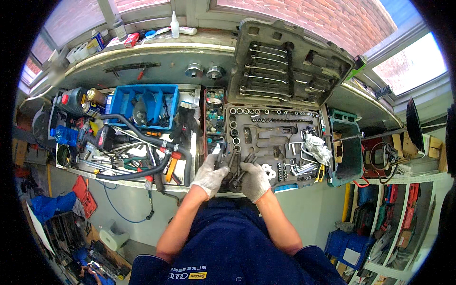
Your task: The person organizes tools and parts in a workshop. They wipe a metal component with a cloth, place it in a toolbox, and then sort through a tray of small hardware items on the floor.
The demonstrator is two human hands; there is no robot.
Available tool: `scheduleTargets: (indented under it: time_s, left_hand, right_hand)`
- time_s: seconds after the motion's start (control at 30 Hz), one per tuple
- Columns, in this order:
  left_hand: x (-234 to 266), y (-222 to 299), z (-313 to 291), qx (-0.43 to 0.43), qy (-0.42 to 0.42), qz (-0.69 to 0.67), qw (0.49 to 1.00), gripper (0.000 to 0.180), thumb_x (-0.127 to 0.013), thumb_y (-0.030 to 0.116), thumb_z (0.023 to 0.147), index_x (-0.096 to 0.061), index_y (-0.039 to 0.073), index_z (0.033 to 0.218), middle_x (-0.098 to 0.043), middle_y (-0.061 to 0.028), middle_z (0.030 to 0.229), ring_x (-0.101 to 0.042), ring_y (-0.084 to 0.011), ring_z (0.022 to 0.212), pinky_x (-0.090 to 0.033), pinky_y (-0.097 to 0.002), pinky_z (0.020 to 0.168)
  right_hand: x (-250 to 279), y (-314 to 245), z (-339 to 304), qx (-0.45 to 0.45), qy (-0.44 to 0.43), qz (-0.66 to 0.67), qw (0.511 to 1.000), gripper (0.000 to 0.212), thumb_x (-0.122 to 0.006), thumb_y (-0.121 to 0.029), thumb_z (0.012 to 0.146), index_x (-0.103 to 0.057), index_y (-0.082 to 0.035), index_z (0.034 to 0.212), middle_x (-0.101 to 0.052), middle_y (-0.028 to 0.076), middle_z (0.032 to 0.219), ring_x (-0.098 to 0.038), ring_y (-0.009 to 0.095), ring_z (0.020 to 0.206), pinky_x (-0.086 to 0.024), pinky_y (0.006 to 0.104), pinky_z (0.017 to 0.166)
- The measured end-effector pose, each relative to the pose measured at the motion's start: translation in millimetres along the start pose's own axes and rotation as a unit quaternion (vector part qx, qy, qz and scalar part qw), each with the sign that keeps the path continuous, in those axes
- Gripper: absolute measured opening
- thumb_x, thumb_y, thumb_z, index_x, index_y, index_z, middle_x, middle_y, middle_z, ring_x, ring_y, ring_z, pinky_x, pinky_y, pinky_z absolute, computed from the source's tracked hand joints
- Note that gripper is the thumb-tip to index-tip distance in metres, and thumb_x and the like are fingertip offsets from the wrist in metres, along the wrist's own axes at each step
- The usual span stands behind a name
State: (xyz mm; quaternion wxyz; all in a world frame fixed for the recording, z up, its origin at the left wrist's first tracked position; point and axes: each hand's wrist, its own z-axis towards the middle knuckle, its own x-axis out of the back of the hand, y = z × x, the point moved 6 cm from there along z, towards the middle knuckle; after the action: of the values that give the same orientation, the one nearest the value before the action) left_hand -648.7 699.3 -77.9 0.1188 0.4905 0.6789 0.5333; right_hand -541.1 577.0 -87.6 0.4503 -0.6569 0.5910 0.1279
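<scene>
My left hand (206, 178), in a whitish knit glove, is closed at the near left edge of the socket tool case (266, 137). A dark slim tool (220, 156) rises from its fingers; its kind is too small to make out. My right hand (255, 181), gloved the same way, closes around several dark metal hand tools (246, 164) at the near edge of the case. More dark tools (233, 179) lie between the two hands. The raised case lid (297, 66) holds a row of combination wrenches (267, 67). Sockets (233, 125) line the case's left side.
Left of the case, a metal tray (78, 164) bears pliers, a black hose (135, 175) and a blue divided bin (173, 97). A narrow parts box (207, 114) separates them. A green bin (344, 176) stands right. Crumpled plastic (318, 149) lies on hex keys (304, 167).
</scene>
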Motion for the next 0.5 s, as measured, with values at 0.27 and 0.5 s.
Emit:
scheduleTargets:
  time_s: [0.27,0.5]
  left_hand:
    - [-29.9,-24.6,2.2,-0.019,-0.133,-0.504,0.853,0.074,-0.073,0.008,0.092,-0.039,0.004,0.157,-0.057,-0.0102,0.147,-0.055,-0.0231,0.135,-0.044,-0.0394,0.116]
    - [-3.3,-12.0,-3.4,-0.066,-0.182,-0.614,0.765,0.105,-0.085,0.015,0.077,-0.029,0.011,0.166,-0.052,-0.0084,0.152,-0.053,-0.0254,0.139,-0.045,-0.0381,0.115]
  right_hand:
    - [-35.3,3.2,11.4,0.135,0.053,-0.337,0.93,0.03,-0.076,-0.014,0.086,-0.075,0.001,0.112,-0.077,0.009,0.103,-0.07,0.017,0.088,-0.055,0.0316,0.081]
    - [-100.3,-5.8,7.4,0.285,-0.017,-0.479,0.83,0.018,-0.081,-0.006,0.076,-0.072,-0.001,0.091,-0.074,0.011,0.121,-0.071,0.018,0.097,-0.056,0.0302,0.084]
